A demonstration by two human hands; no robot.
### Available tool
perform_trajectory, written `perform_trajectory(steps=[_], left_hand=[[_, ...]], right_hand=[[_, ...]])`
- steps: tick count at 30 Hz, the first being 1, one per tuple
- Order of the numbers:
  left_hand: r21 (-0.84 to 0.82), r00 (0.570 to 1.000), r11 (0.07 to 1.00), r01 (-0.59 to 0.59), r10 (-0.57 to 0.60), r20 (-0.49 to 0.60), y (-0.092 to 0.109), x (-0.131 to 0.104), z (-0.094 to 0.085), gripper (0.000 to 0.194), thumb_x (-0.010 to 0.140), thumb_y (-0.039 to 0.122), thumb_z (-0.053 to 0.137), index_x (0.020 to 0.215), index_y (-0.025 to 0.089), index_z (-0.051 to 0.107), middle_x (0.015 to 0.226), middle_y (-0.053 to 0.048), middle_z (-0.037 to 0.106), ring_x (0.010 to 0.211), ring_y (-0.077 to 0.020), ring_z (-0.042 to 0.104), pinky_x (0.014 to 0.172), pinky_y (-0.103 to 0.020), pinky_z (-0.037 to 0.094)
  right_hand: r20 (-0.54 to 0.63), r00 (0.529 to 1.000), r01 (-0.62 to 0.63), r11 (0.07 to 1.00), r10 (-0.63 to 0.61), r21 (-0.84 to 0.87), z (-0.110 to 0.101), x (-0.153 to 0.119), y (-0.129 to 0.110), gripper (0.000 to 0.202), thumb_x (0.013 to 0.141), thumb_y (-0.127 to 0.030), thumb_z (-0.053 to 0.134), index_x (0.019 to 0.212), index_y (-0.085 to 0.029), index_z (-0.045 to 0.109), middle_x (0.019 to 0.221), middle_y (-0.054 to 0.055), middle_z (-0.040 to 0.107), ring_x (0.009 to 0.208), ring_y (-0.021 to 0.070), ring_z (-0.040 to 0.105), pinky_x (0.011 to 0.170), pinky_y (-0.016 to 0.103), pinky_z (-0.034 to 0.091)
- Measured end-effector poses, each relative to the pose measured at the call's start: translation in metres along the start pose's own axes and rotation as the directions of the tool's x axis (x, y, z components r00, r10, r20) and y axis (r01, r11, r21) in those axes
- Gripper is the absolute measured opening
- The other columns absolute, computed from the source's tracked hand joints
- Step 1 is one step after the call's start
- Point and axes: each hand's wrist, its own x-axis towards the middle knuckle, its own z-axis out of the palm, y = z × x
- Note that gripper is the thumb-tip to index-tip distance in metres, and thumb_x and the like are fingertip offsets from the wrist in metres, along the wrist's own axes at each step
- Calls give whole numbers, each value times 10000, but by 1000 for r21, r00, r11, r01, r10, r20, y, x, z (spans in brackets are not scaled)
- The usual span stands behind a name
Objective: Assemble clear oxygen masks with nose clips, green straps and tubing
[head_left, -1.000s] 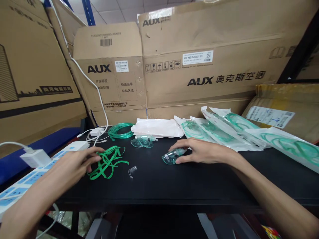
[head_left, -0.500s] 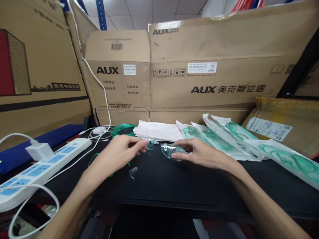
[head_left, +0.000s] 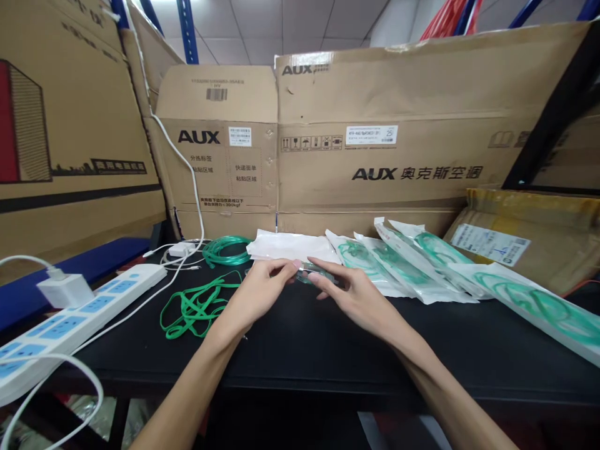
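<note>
A clear, green-tinted plastic mask is between my two hands above the black table, mostly covered by the fingers. My left hand pinches its near-left edge with thumb and fingertips. From the right, my right hand holds the mask with bent fingers and thumb. Behind the hands lies a white paper pouch. Left of my left hand is a loose tangle of green elastic cord, and a coil of green tubing lies behind it.
Several white pouches with green tubing lie at the right. A white power strip with a plugged-in charger and white cables is at the left. Cardboard boxes stand along the back of the black table.
My left hand has moved right, onto the mask held by my right hand. The mask has turned and shows less of its side. More of the green cord is uncovered.
</note>
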Motion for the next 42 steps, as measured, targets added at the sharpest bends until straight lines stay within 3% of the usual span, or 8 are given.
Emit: perform_trajectory(steps=[3,8,14,21,29,35,38,42], left_hand=[[-194,996,979,70,-60,60,8,-3,0,326,901,431,625,960,155,788,1053,-75,762,1099,-249,640,979,-355,492],[-312,985,938,149,-112,133,20,-9,-5,215,906,322,649,937,170,797,1122,-67,765,1182,-223,625,1032,-331,468],[-277,966,930,240,-200,165,21,-11,-6,231,945,257,590,986,119,769,1108,-121,768,951,-200,744,650,-203,498],[-211,978,965,157,-122,171,18,-8,-1,224,925,249,623,1065,118,738,1100,-136,758,799,-205,779,431,-155,381],[-81,991,996,-23,33,128,10,-9,1,264,933,345,644,1108,165,728,1134,-103,730,704,-175,770,387,-138,393],[-48,992,998,-51,56,117,8,-7,4,215,941,338,640,1025,160,726,1034,-85,738,703,-182,775,392,-126,423],[-110,996,993,-43,52,79,8,-7,7,215,927,321,659,1076,166,674,1071,-83,715,706,-189,774,439,-164,514],[-185,999,982,-20,24,23,10,-9,9,238,933,337,653,1106,185,594,1100,-74,686,728,-187,769,537,-239,603]], right_hand=[[2,1000,-21,998,21,57,-1,1,-3,531,944,-487,624,1385,-192,648,1150,113,780,785,226,733,829,430,572],[41,999,-19,987,13,157,-8,2,-4,439,892,-464,706,1275,-250,728,1265,73,744,931,229,719,886,425,563],[66,998,-21,961,3,275,-11,2,-3,367,844,-442,760,1176,-287,777,1315,75,717,1139,291,682,855,440,591],[78,997,-35,933,8,357,-8,3,-4,322,825,-381,791,1134,-291,788,1279,68,734,1243,284,633,1055,481,483],[85,996,-28,914,-7,404,-2,2,-4,277,840,-346,766,1105,-272,801,1222,70,761,1145,276,688,974,448,536],[37,999,-5,925,-10,380,2,3,0,287,855,-406,758,1095,-258,811,1165,66,786,1157,278,688,1053,459,492],[-1,1000,3,934,-2,357,2,4,3,284,843,-407,771,1078,-254,815,1154,63,790,1119,283,704,997,448,533],[-57,998,-12,945,32,328,1,4,5,331,835,-421,771,1099,-224,804,1169,90,783,1008,293,732,775,407,608]])
